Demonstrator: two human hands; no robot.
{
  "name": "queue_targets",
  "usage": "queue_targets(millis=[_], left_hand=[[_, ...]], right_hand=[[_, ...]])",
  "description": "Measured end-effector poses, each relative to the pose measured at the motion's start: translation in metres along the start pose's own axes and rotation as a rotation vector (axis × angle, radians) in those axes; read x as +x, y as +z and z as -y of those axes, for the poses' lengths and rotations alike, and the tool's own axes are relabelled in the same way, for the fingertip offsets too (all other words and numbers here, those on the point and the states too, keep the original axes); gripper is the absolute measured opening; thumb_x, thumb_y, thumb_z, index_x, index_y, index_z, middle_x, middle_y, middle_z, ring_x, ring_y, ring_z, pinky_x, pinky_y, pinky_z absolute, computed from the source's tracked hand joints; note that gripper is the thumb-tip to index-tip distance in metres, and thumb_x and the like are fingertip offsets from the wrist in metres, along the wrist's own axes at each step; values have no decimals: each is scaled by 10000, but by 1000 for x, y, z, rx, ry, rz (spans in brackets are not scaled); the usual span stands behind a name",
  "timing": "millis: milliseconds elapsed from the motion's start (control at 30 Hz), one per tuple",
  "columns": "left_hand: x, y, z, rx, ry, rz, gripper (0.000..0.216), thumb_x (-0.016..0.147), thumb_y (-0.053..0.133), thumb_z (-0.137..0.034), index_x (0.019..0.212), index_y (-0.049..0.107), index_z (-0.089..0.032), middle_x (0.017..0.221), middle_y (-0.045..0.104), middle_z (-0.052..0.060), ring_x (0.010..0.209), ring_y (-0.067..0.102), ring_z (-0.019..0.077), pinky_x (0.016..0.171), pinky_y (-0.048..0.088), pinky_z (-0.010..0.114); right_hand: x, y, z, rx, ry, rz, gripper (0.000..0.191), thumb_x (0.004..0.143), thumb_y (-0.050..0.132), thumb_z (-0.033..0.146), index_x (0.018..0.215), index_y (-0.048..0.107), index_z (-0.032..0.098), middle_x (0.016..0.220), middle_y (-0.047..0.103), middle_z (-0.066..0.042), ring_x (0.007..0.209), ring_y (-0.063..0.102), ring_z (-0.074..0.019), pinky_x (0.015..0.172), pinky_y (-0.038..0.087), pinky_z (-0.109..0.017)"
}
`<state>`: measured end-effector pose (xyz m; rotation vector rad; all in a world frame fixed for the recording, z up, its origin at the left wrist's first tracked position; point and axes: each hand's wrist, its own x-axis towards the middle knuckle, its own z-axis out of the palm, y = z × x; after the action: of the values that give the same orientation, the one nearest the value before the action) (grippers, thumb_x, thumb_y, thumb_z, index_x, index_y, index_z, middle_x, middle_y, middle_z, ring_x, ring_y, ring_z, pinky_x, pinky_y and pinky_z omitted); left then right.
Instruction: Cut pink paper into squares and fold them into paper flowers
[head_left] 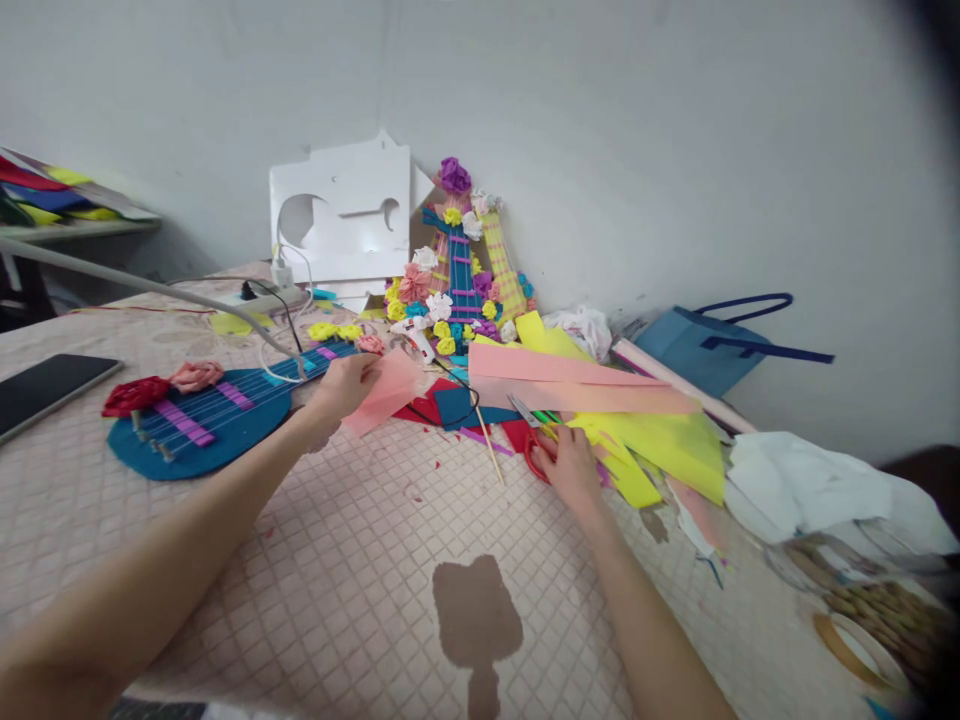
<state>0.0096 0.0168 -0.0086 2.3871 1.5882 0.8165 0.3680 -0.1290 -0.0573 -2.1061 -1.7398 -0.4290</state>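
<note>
My left hand (349, 388) pinches the edge of a small piece of thin pink paper (390, 388) above the table. My right hand (574, 468) has its fingers closed at the red handles of the scissors (535, 452); the blades point away to the upper left. Beyond the scissors lies a long pink paper strip (555, 380) on yellow sheets (645, 440). To the left rests a blue guitar-shaped craft (255, 410) with purple bars, white strings and a red paper flower (136, 397). A thin wooden stick (487, 440) lies between my hands.
A white glue gun (414, 338) and flower-covered guitar crafts (463, 265) stand at the back by white cut-out boards (345, 215). A phone (56, 392) lies far left. On the right are a blue bag (694, 350), white plastic (817, 485) and a tape roll (859, 650).
</note>
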Motion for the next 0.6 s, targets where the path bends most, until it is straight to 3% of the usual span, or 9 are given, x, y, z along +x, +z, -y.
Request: queue_targets(millis=[67,133,233,300,367,467,600], left_hand=[[-1,1,2,19,-35,-9,348,820,446,-224,1108,603,-105,859,668,110,762,607,237,687,451,320],[-3,2,2,63,-44,-55,447,806,471,-202,1241,510,-105,1027,640,155,909,591,287,754,447,369],[-8,4,-6,187,34,-195,513,812,484,-177,1321,429,-150,1278,518,167,1155,470,336,906,387,440],[-11,4,-15,226,115,-244,467,828,480,-184,1294,460,-163,1308,505,143,1196,438,329,942,366,443],[-14,5,-26,171,186,-201,394,846,472,-211,1233,513,-151,1236,567,131,1137,494,302,918,393,412],[-22,7,-43,18,277,-37,305,874,429,-257,1111,594,-160,1046,665,89,936,601,230,795,453,322],[-36,13,-62,-63,335,154,305,871,385,-248,1014,651,-199,939,702,50,790,632,186,643,446,254]], right_hand=[[0,1,0,2,-6,-10,295,813,544,345,1024,533,139,941,510,-114,916,513,-276,797,416,-375],[-2,1,0,6,-10,-24,286,812,543,339,1020,537,143,937,513,-112,908,514,-273,793,417,-375],[-3,-1,2,14,-19,-49,277,814,538,337,1021,543,153,939,517,-112,916,510,-276,788,418,-377],[0,-5,2,21,-26,-73,285,823,528,338,1041,543,156,953,524,-117,929,504,-281,793,415,-383],[8,-11,-1,27,-36,-96,280,840,509,328,1061,542,160,981,537,-124,948,498,-282,808,408,-386],[32,-20,-13,25,-54,-95,230,859,476,282,1036,556,157,1011,566,-131,966,500,-269,828,396,-376],[64,-28,-30,-6,-87,14,132,839,505,243,896,594,164,913,617,-97,884,545,-229,764,406,-318]])
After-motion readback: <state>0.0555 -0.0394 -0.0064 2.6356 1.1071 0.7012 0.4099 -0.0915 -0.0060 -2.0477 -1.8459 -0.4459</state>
